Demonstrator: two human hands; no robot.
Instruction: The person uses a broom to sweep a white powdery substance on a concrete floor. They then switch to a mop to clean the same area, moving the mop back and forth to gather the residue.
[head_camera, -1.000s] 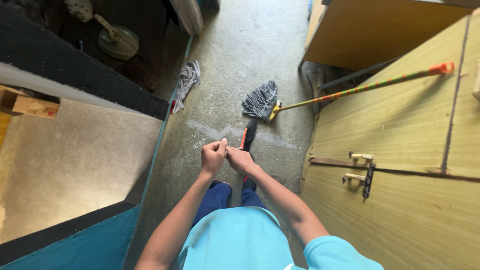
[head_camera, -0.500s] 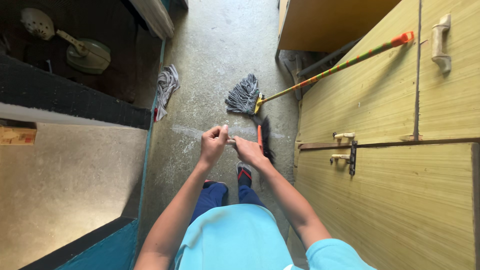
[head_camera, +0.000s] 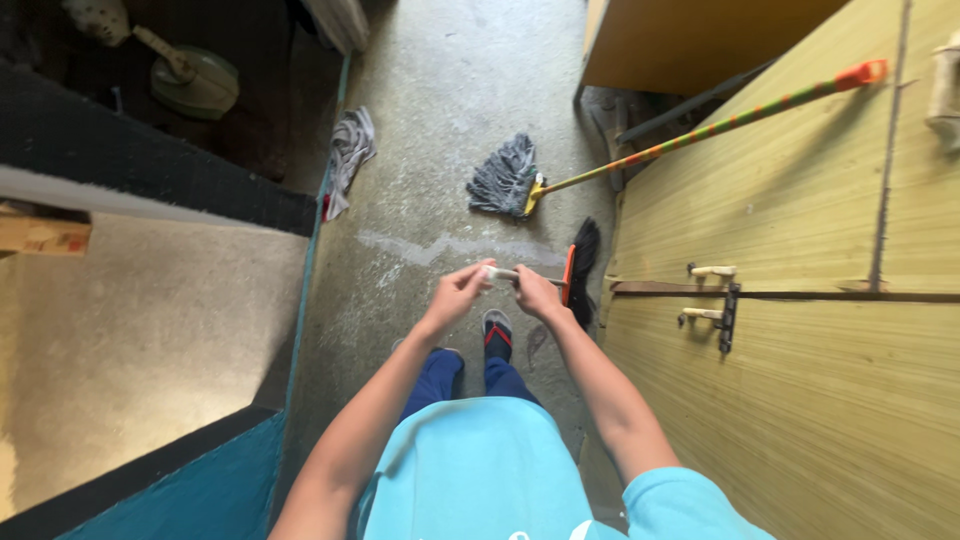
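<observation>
Now both hands clenched on broom (head_camera: 572, 272) handle: left hand (head_camera: 455, 296) at its pale end, right hand (head_camera: 537, 293) nearer the black bristles. Broom hangs just short of the mop (head_camera: 505, 177). I judge it light, stiff; grasp mid-handle.

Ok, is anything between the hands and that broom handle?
Nothing visible: the left hand and right hand both already grip the broom handle. The broom head sits on the floor just beside the wooden cabinet.
</observation>
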